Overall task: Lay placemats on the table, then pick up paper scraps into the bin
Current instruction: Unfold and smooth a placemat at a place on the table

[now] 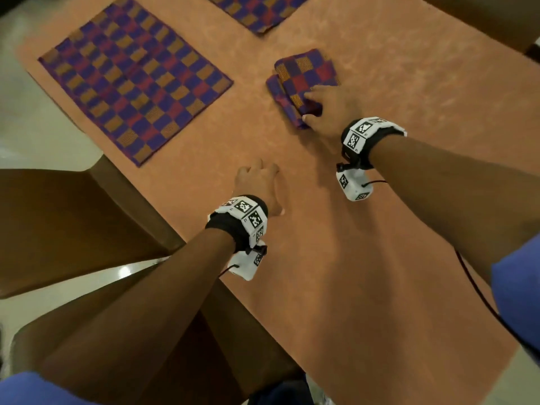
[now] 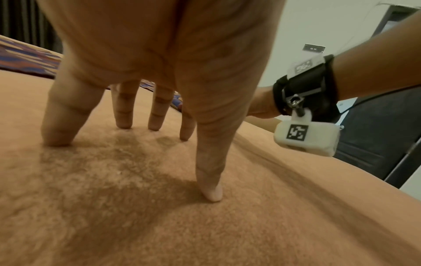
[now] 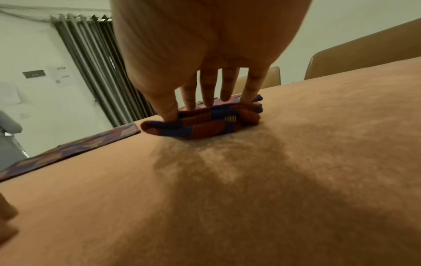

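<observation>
Placemats, task state: two lie spread flat and one is folded on the table (image 1: 365, 258); no paper scraps or bin show in any view.
Left hand (image 1: 258, 185): nearest of the two, over the bare tan surface toward the table's near-left edge; fingers (image 2: 124, 108) straight and spread, all five tips pressing on the tabletop, holding nothing.
Left wrist: black strap with a white marker block (image 1: 244, 214) and a small white camera box hanging below it.
Right hand (image 1: 330, 109): farther in, toward the middle of the table; fingers (image 3: 208, 90) extended down onto the top of the folded placemat (image 1: 304, 83), thumb at its near edge. Whether it pinches the cloth or only presses it I cannot tell.
Right wrist: the same strap, marker block (image 1: 368, 131) and camera box, a dark cable trailing back along the forearm.
Folded placemat: a thick bundle in purple, red and orange checks, resting on the table, well apart from the left hand.
Spread placemat (image 1: 134, 74): flat, by the table's left edge, beyond the left hand, same check pattern.
Second spread placemat (image 1: 257, 10): at the far edge, partly cut off by the top of the head view.
Chair (image 1: 67, 223): brown, tucked against the near-left corner.
Far chairs (image 3: 364, 52): tan backs behind the far edge, seen from the right wrist.
</observation>
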`<state>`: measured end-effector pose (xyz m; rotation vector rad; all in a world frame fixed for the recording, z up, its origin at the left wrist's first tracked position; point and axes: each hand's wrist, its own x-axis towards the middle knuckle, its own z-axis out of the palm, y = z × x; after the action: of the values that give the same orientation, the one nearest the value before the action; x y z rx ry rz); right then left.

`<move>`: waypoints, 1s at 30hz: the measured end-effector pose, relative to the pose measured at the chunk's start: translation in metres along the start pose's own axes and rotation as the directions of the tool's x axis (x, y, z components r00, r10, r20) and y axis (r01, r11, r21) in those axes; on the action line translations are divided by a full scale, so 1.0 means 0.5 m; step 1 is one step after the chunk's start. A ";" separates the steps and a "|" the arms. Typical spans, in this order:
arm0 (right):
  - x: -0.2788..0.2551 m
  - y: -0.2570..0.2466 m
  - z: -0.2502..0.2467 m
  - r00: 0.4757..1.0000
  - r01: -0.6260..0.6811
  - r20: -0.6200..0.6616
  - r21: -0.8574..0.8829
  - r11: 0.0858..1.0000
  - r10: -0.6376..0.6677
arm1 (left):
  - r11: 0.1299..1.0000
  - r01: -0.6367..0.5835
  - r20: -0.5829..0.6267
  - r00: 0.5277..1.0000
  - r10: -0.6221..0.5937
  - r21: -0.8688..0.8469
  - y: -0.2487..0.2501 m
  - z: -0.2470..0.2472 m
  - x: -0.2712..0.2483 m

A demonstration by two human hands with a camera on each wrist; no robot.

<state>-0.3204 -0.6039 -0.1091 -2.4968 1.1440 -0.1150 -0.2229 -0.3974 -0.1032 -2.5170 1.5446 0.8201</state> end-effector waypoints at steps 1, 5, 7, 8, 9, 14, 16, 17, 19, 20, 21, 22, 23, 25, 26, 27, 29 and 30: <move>0.004 -0.002 0.008 1.000 0.004 0.002 -0.041 0.999 -0.004 | 1.000 0.004 0.002 1.000 -0.004 -0.010 -0.001 0.002 0.000; 0.019 0.011 0.022 0.993 0.069 -0.083 -0.113 0.991 -0.078 | 0.996 0.025 0.002 1.000 -0.025 -0.082 -0.003 0.004 0.005; 0.015 0.024 0.006 0.975 0.029 -0.219 -0.034 0.999 -0.035 | 0.997 0.038 0.017 0.999 -0.037 -0.068 -0.001 0.002 0.005; 0.010 0.034 -0.010 0.956 -0.007 -0.294 0.034 0.999 0.016 | 0.997 0.039 0.018 0.999 -0.037 -0.067 0.001 0.001 0.006; 0.003 0.037 -0.028 0.934 -0.045 -0.349 0.104 0.994 0.079 | 0.997 0.046 0.019 0.999 -0.045 -0.067 -0.001 0.000 0.009; -0.063 0.038 -0.157 0.868 0.003 -0.482 0.238 0.971 0.116 | 0.987 0.066 0.030 0.998 -0.062 -0.146 0.030 -0.010 -0.007; -0.107 0.031 -0.200 0.887 0.064 -0.459 0.236 0.970 0.053 | 0.904 0.028 -0.012 0.999 -0.036 -0.426 0.059 -0.016 -0.024; -0.131 0.026 -0.215 0.903 0.084 -0.429 0.222 0.971 0.020 | 0.841 -0.033 -0.073 0.997 -0.007 -0.540 0.075 -0.021 -0.035; -0.191 0.012 -0.228 0.938 0.103 -0.345 0.189 0.976 -0.032 | 0.759 -0.201 -0.224 0.972 0.074 -0.619 0.114 -0.040 -0.069; -0.226 0.004 -0.229 0.950 0.116 -0.307 0.189 0.975 -0.053 | 0.719 -0.270 -0.276 0.954 0.113 -0.640 0.133 -0.047 -0.086; -0.257 -0.006 -0.226 0.959 0.132 -0.275 0.199 0.971 -0.074 | 0.673 -0.321 -0.299 0.942 0.153 -0.666 0.152 -0.056 -0.101; -0.289 -0.016 -0.221 0.963 0.150 -0.252 0.217 0.965 -0.093 | 0.627 -0.349 -0.295 0.936 0.193 -0.697 0.170 -0.059 -0.118; -0.321 -0.028 -0.215 0.967 0.164 -0.230 0.236 0.958 -0.109 | 0.605 -0.359 -0.281 0.933 0.223 -0.711 0.185 -0.057 -0.136; -0.376 -0.049 -0.201 0.980 0.159 -0.161 0.282 0.946 -0.117 | 0.638 -0.340 -0.250 0.940 0.231 -0.691 0.199 -0.043 -0.165; -0.395 -0.053 -0.194 0.986 0.147 -0.124 0.313 0.938 -0.113 | 0.655 -0.323 -0.234 0.946 0.223 -0.683 0.198 -0.032 -0.172; -0.411 -0.054 -0.189 0.989 0.137 -0.095 0.353 0.925 -0.111 | 0.657 -0.301 -0.209 0.954 0.217 -0.691 0.195 -0.024 -0.184; -0.435 -0.048 -0.186 0.993 0.121 -0.057 0.440 0.890 -0.107 | 0.659 -0.279 -0.168 0.959 0.228 -0.698 0.183 -0.011 -0.211; -0.447 -0.043 -0.189 0.994 0.104 -0.033 0.469 0.877 -0.100 | 0.698 -0.296 -0.183 0.955 0.235 -0.652 0.172 -0.005 -0.223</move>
<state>-0.4753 -0.4549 0.0056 -2.1166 0.8580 -0.3851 -0.3336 -0.3505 -0.0303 -2.8366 1.9516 1.5952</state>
